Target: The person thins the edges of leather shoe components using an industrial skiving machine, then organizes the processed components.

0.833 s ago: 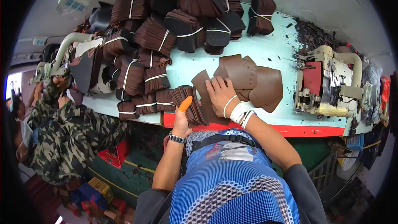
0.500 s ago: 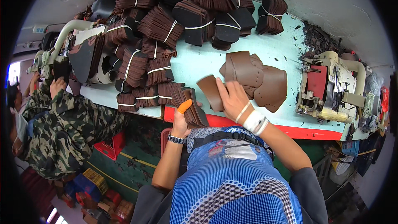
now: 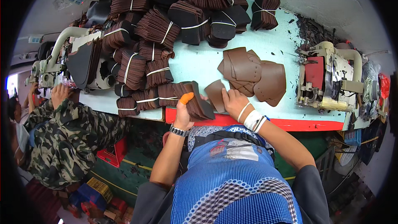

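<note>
Beyond the hands [image 3: 237,104], bundles [image 3: 157,29] crowd; loose pieces [image 3: 242,67] overlap

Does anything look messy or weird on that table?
Yes, a bit. Dark scraps lie heaped near the wall, and little bits are strewn across the table. The loose brown pieces overlap at odd angles, while many bundles are neatly banded. I see nothing clearly broken.
</note>
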`<state>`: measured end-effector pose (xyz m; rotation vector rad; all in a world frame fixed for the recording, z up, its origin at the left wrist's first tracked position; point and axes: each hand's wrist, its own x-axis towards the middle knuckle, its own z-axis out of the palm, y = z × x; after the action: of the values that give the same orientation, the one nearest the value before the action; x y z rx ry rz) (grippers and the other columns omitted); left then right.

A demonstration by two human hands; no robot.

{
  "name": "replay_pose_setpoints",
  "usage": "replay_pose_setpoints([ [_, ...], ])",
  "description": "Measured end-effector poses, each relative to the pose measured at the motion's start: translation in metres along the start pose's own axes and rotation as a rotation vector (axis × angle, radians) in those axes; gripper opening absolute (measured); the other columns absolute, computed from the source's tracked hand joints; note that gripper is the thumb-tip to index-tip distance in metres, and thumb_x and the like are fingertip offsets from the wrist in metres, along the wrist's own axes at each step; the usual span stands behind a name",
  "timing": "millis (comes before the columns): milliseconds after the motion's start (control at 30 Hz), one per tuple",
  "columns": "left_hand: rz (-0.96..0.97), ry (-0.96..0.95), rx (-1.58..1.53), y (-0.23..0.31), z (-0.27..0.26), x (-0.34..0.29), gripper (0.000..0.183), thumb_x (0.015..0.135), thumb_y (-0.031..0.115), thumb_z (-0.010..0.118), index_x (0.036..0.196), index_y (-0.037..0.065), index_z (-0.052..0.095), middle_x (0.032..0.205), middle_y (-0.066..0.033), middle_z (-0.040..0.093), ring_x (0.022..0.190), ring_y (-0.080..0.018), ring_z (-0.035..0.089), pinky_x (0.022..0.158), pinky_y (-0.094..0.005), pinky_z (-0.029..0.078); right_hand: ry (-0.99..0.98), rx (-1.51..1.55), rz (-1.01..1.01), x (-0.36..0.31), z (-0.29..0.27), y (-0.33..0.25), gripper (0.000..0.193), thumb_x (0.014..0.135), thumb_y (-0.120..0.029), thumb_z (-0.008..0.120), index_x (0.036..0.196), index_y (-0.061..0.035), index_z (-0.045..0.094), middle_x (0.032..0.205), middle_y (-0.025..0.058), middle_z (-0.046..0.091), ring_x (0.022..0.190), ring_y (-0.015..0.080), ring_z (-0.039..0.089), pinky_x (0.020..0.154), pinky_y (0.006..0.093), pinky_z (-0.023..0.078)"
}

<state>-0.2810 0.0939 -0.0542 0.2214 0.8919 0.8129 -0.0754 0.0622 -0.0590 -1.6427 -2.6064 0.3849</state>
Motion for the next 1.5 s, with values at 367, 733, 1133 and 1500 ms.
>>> replay_pose_setpoints([
  [367, -0.023, -0.121, -0.126, 0.006, 0.011, -0.017, 0.036, 0.091, 0.032, 0.041, 0.100, -0.001, 0.054, 0.095, -0.0122, 0.059, 0.088, -0.0218, 0.059, 0.077, -0.0349, 0.050, 0.129, -0.130, 0.465, 0.007, -0.009, 0.028, 0.065, 0.071, -0.011, 0.055, 0.130, 0.0057, 0.034, 0.131, 0.0342, 0.028, 0.119, 0.0486, 0.030, 0.099, 0.0581, 0.023],
  [733, 0.079, -0.064, 0.264, 0.002, 0.052, -0.006, 0.033, 0.091, 0.020, 0.048, 0.118, 0.001, 0.048, 0.106, -0.0112, 0.059, 0.093, -0.0192, 0.060, 0.081, -0.0341, 0.051, 0.139, 1.145, 0.517, 0.009, -0.088, -0.028, 0.047, 0.077, -0.029, 0.064, 0.103, 0.0092, 0.055, 0.069, 0.0189, 0.061, 0.064, 0.0300, 0.062, 0.060, 0.0357, 0.049],
  [1133, -0.019, -0.226, -0.018, -0.001, 0.059, 0.016, 0.051, 0.085, 0.028, 0.050, 0.126, -0.001, 0.040, 0.091, -0.0096, 0.056, 0.082, -0.0186, 0.057, 0.078, -0.0342, 0.048, 0.351, 0.949, 0.424, 0.010, -0.078, 0.029, 0.020, 0.079, -0.019, 0.059, 0.078, 0.0003, 0.064, 0.078, 0.0180, 0.062, 0.065, 0.0304, 0.060, 0.062, 0.0388, 0.048],
  [1500, -0.088, -0.046, 0.433, 0.004, 0.090, 0.062, 0.021, 0.085, 0.021, 0.054, 0.096, 0.003, 0.053, 0.082, -0.0063, 0.060, 0.074, -0.0143, 0.059, 0.066, -0.0274, 0.050, 0.156, 0.555, 0.784, 0.025, -0.046, 0.072, 0.036, 0.065, -0.018, 0.076, 0.086, 0.0018, 0.056, 0.061, 0.0148, 0.057, 0.058, 0.0338, 0.057, 0.057, 0.0377, 0.047],
])
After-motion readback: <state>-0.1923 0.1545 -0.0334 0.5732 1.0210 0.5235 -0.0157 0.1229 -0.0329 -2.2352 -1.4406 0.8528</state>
